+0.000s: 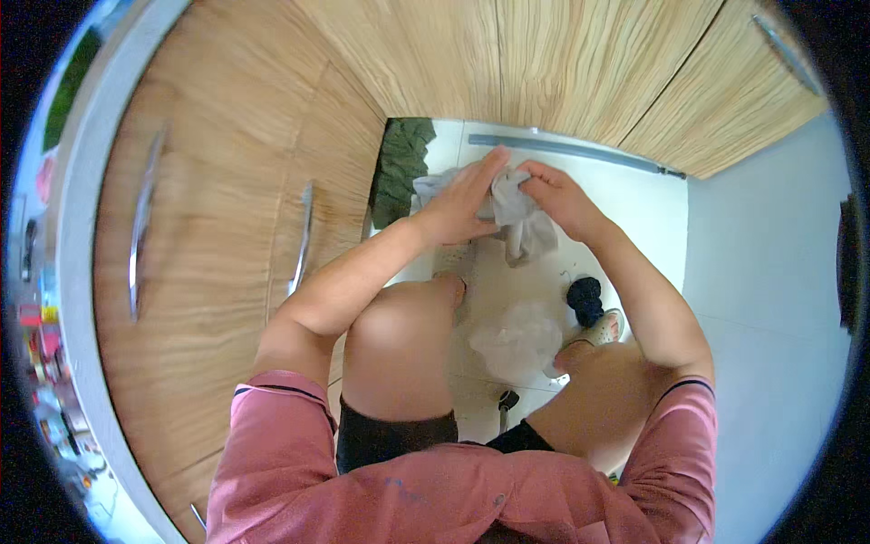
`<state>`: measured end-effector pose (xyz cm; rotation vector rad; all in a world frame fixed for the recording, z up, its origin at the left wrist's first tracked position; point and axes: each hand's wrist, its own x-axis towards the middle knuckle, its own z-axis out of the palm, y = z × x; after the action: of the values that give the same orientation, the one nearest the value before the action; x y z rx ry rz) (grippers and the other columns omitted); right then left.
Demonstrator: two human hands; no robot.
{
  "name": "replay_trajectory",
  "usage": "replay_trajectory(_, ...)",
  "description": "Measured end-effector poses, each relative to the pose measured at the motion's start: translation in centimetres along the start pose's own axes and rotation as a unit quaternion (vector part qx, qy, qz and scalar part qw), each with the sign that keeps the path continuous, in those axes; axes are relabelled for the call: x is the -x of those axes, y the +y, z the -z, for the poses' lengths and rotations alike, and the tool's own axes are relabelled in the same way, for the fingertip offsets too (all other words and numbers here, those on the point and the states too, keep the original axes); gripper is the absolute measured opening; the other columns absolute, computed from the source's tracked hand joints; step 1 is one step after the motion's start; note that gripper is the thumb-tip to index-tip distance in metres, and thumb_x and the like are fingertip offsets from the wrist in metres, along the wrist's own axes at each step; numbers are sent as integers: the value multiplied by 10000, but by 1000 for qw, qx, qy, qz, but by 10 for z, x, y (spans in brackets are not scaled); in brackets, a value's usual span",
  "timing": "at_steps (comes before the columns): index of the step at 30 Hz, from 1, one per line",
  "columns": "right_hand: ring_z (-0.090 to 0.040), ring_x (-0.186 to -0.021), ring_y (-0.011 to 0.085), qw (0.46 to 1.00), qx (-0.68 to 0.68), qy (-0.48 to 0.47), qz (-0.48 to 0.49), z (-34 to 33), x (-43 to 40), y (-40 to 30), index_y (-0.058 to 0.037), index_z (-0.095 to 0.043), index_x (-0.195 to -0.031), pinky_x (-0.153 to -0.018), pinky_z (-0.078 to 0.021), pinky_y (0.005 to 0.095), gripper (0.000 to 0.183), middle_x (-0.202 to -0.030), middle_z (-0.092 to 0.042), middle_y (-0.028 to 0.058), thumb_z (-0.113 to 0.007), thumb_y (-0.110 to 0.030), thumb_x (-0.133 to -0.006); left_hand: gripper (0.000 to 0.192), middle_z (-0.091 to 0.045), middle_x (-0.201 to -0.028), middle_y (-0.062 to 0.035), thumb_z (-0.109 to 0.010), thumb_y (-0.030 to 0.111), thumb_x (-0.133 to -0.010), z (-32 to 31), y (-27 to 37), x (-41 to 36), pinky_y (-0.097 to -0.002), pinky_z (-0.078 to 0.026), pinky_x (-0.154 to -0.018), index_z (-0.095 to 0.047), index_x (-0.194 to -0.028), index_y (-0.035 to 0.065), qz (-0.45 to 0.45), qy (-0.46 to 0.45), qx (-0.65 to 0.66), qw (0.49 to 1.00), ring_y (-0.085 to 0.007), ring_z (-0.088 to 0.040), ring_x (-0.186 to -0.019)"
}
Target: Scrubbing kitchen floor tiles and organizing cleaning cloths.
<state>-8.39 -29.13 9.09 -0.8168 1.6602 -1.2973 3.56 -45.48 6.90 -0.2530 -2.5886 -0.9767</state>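
A light grey cloth [520,204] hangs crumpled between my two hands above the tiled floor. My right hand [550,194] pinches its upper right part between thumb and fingers. On the other side, my left hand [465,200] lies against the cloth with its fingers pointing up; more pale grey fabric [431,185] shows beyond my left wrist. How firmly my left hand grips is hard to see. Below the hands, a thin whitish plastic bag [520,343] lies on the floor between my legs.
Wooden cabinets with metal handles [141,224] stand at left and ahead. A dark green crumpled cloth [402,170] lies in the corner, near a grey bar [564,151] along the cabinet base. A black bundle [586,300] is beside my right foot. A pale wall [768,292] bounds the right.
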Motion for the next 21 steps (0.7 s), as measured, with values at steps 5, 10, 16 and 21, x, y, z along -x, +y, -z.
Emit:
replay_trajectory(5, -515, -815, 79, 986, -90, 68, 123, -5, 44, -91, -78, -557, -1013, -751, -411, 231, 164, -870, -574, -25, -475, -127, -879, 593, -545, -1129, -178, -672, 43, -678, 58, 72, -20, -374, -414, -911, -458, -1229, 78, 86, 51, 102, 990, -326, -498, -1089)
replay_trajectory(10, -525, -914, 96, 974, -61, 61, 211, -30, 93, -159, -71, -553, -1071, -826, -415, 257, 216, -950, -586, 8, -536, -134, -865, 245, -603, -898, -122, -636, 26, -708, 100, 133, -32, -329, -452, -778, -575, -945, 34, 47, 189, 65, 979, -213, -568, -918)
replay_trajectory(16, -545, -1016, 166, 912, 151, 244, 293, -52, 116, -162, -79, -555, -1131, -866, -421, 272, 364, -1081, -593, 91, -614, -57, -772, 159, -616, -867, -29, -630, 38, -762, 132, 177, -45, -242, -451, -734, -555, -901, 23, 46, 136, 118, 983, -90, -544, -831)
replay_trajectory(21, -583, -891, 155, 885, 147, 301, 323, -34, 134, -204, -32, -607, -992, -807, -437, 270, 285, -907, -634, 73, -473, 34, -750, 324, -625, -846, -19, -678, 99, -739, 142, 197, -35, -257, -461, -681, -586, -1047, 57, -2, 126, 90, 988, -88, -560, -791)
